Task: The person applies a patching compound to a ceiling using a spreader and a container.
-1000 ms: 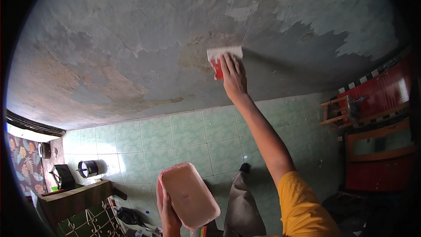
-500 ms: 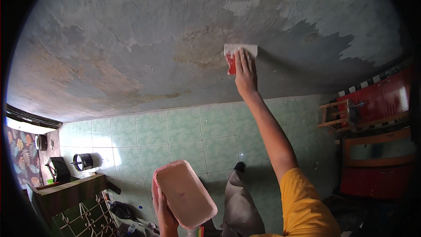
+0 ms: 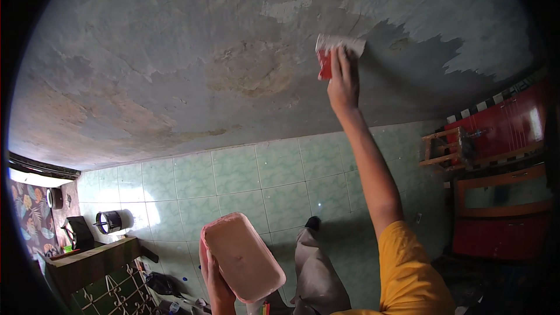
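My right hand (image 3: 344, 81) grips a putty knife (image 3: 325, 64) with a red handle and a wide blade smeared with pale filler. Its blade lies against the grey wall (image 3: 175, 70), which has lighter patches and a rough brownish area (image 3: 251, 69) left of the knife. Low in front of me, my left hand (image 3: 214, 274) holds a shallow pinkish tray (image 3: 242, 256) by its left side, fingers wrapped round the edge. A pale coating covers the inside of the tray.
Green tiles (image 3: 236, 169) cover the floor along the wall. A dark bucket (image 3: 108, 222) stands at left, near a wooden piece with a metal grille (image 3: 111, 291). At right are a small wooden stool (image 3: 444, 147) and red cabinets (image 3: 501, 239).
My right hand has moved the putty knife up and to the right along the wall. The tray in my left hand has stayed nearly in place.
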The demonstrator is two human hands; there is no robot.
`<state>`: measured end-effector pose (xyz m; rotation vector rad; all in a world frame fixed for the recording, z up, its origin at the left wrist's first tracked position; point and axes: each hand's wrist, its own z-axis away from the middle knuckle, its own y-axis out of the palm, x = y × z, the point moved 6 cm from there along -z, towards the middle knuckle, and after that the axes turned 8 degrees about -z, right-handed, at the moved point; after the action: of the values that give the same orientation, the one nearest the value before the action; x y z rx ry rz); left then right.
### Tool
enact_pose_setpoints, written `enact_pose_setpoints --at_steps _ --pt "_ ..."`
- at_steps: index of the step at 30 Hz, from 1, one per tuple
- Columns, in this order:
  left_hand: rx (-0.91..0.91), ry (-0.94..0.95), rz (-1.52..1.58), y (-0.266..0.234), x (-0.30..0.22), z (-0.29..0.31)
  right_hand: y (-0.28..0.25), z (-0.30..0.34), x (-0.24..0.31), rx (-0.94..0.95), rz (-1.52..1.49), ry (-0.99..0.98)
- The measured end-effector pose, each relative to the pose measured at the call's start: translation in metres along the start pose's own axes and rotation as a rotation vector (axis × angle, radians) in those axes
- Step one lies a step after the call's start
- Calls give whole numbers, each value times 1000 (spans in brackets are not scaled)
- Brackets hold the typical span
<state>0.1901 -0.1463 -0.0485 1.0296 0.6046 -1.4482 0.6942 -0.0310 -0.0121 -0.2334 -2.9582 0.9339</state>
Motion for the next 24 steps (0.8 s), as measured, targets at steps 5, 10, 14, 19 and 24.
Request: enact_pose_setpoints --at_steps 5,10,14,19,24 --pt "-5 -27 8 21 1 1 30 113 -18 348 -147 213" --pt "-6 -18 3 15 -1 6 -37 11 -22 80 -228 191" --pt "9 -35 -2 32 3 8 -53 -24 -56 -107 -23 121" --pt "-18 -12 -5 38 15 5 7 61 -72 -6 34 133" --pt "-53 -75 -26 52 17 6 -3 121 -75 167 -82 187"
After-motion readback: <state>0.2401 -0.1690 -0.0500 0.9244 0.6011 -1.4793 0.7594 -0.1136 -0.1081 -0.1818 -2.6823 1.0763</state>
